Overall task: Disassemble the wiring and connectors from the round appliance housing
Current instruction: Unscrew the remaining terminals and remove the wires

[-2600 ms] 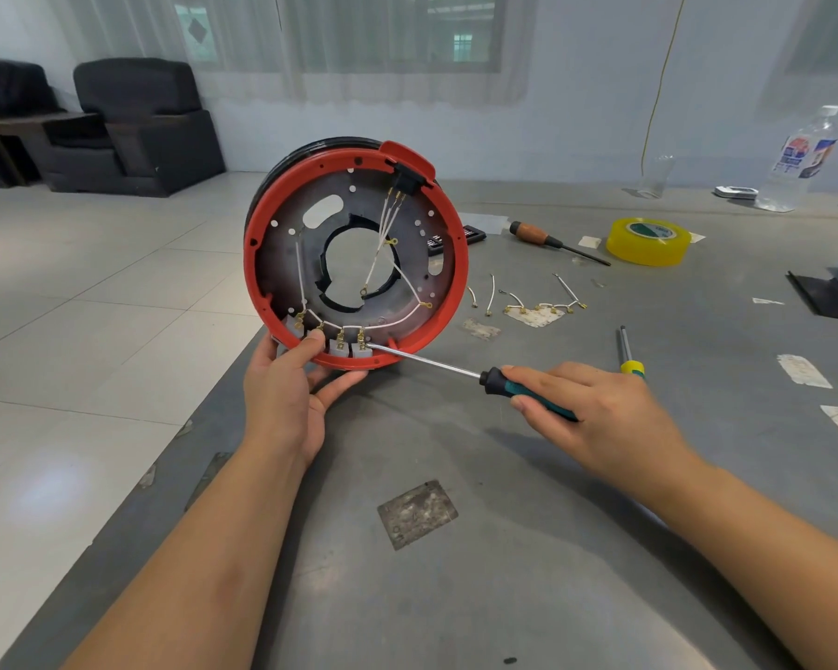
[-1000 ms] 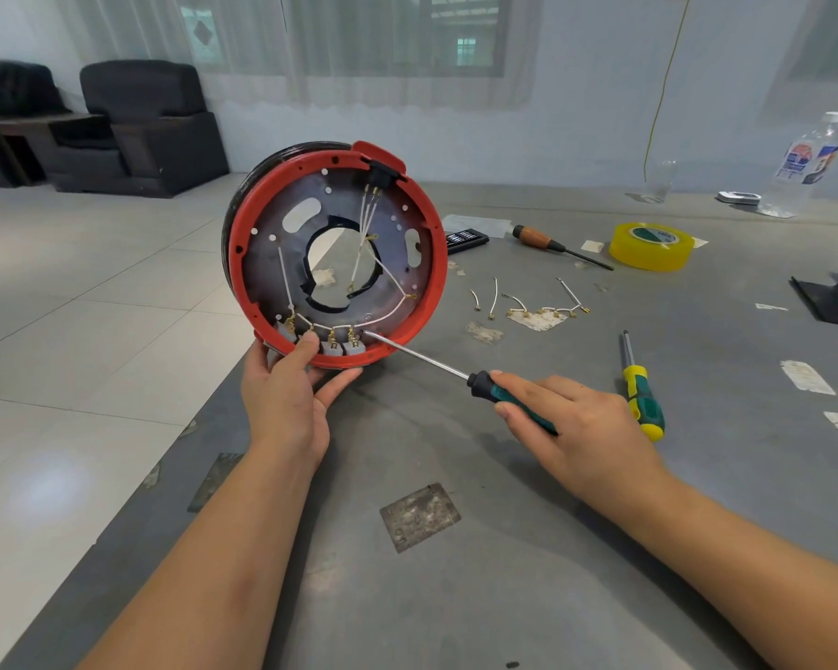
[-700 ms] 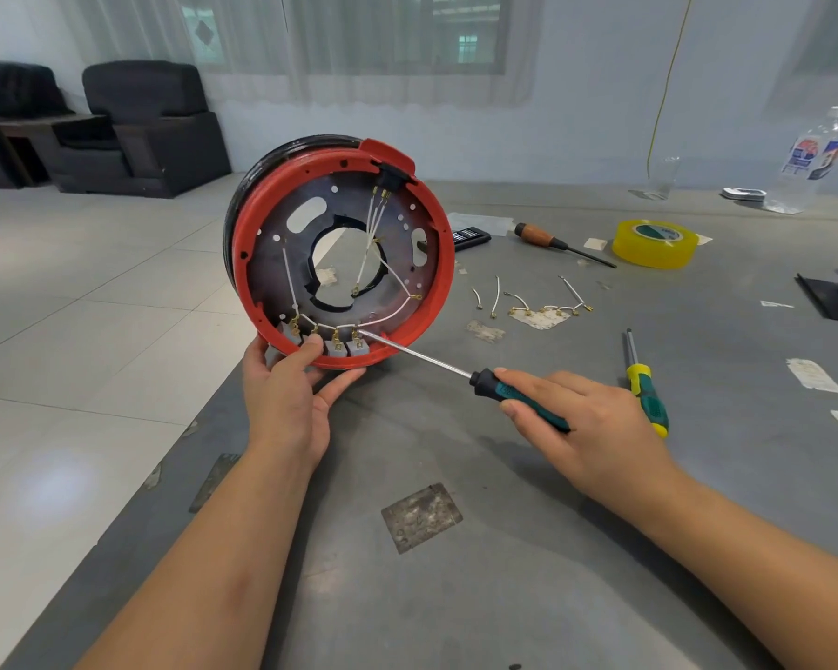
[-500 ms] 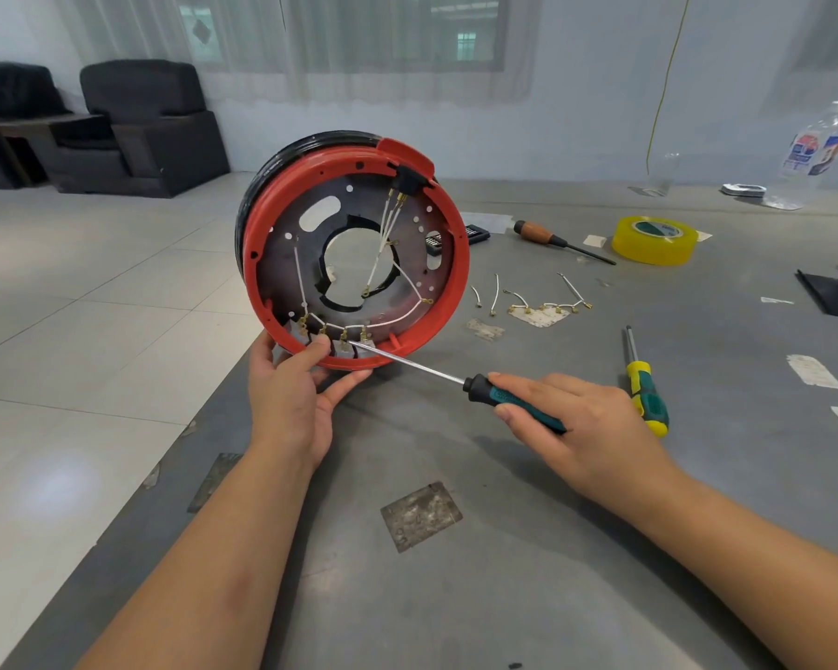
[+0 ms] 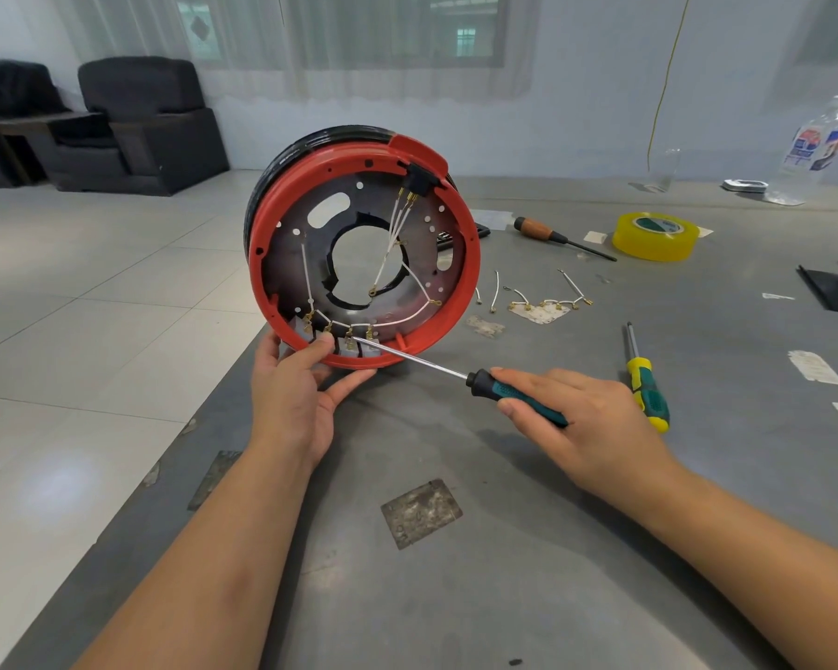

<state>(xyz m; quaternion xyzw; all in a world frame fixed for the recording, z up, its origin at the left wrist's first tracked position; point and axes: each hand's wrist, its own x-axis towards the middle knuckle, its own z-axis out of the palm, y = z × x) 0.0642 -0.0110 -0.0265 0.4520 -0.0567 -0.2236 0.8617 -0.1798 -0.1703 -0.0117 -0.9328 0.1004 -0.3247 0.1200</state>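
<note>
Left hand (image 5: 295, 398) grips the red housing (image 5: 470, 263) upright at the table's (image 5: 504, 573) left edge, right hand (image 5: 586, 423) curled round the screwdriver (image 5: 518, 396), tip at the connectors (image 5: 354, 344).

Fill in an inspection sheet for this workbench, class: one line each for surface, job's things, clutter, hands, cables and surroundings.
Surface: grey table, scuffed, with stuck paper scraps.
Job's things: round red housing stands on edge; white wires run to grey connectors at its bottom.
Clutter: removed wire pieces, yellow tape roll, wooden-handled screwdriver, yellow-green screwdriver, plastic bottle.
Hands: left hand grips the housing's lower rim; right hand holds a teal screwdriver, tip at the connectors.
Cables: yellow cord hangs by the wall.
Surroundings: black armchairs, tiled floor, curtained window.
</note>
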